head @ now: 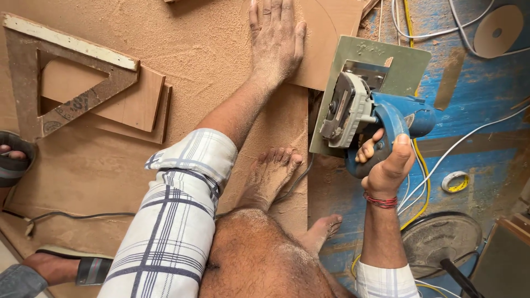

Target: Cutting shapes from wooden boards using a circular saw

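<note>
- Closest to the camera was the person's bare knee (259,259), with two dusty bare feet just past it, one foot (273,174) planted on the board.
- Right hand (386,165) was wrapped tight around the blue circular saw (370,118) handle, saw sitting at the board's right edge.
- Left hand (276,38) lay flat, fingers together, pressing the plywood board (193,60), holding nothing.
- Sawdust everywhere; blue floor (486,94) with white and yellow cables.
- One wooden triangle (61,83) on two stacked offcuts.
</note>
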